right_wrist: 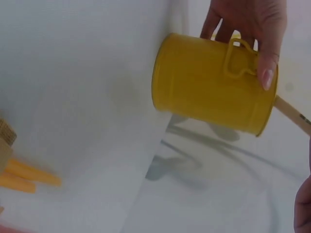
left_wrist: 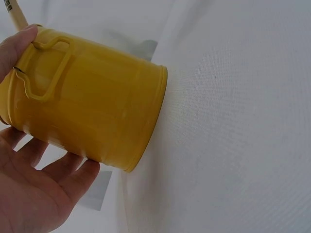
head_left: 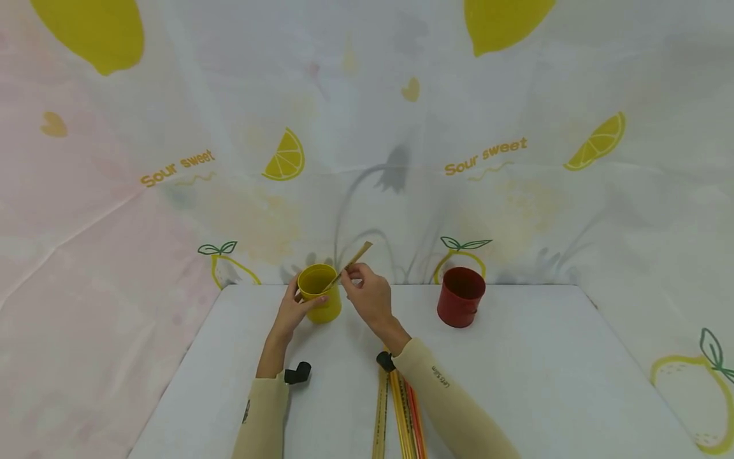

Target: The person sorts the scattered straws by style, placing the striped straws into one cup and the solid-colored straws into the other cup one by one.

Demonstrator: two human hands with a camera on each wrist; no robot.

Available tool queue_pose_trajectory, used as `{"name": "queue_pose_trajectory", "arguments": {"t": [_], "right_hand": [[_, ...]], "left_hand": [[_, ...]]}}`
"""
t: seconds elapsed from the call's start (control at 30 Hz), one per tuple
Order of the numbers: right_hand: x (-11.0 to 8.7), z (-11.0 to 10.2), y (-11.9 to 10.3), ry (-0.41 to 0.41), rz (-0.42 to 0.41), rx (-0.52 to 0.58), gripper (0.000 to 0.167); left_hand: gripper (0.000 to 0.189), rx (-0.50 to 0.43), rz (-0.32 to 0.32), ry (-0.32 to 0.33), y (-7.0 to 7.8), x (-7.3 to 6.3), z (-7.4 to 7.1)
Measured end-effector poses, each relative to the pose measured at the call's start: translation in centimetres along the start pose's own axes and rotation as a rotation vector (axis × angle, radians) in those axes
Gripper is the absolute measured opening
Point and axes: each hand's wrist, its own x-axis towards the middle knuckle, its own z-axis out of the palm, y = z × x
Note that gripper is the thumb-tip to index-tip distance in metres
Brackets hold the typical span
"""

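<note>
Tan flat stick [head_left: 360, 254], right hand [head_left: 371, 296] pinching, appears partly inside yellow metal bucket [head_left: 328, 312], left hand [head_left: 291, 312] gripping; near, long coloured sticks [head_left: 401, 414] lie outside.

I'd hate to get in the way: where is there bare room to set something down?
The table is bare right of the red pot and left of the left sleeve. It's crowded by the sticks beside the right sleeve, and around the yellow pot, which the left hand grips.
</note>
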Motion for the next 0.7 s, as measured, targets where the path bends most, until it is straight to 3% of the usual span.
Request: {"name": "queue_pose_trajectory", "arguments": {"t": [0.33,0.47,0.53,0.7], "right_hand": [[-0.2,1.0,-0.4,-0.120,0.110,0.005,0.015],[-0.3,1.1,-0.6,-0.210,0.166,-0.040,0.016],[-0.3,1.0,-0.7,-0.249,0.179,-0.069,0.017],[-0.4,0.7,-0.7,-0.292,0.192,-0.087,0.021]], "left_hand": [[0.086,-0.003,0.003,-0.003,0.0,-0.2,0.2],[0.087,-0.015,-0.003,-0.005,-0.1,-0.1,0.1],[0.088,-0.015,0.007,0.005,-1.0,0.4,0.0],[0.087,-0.012,0.024,0.002,-1.0,0.3,-0.1]]}}
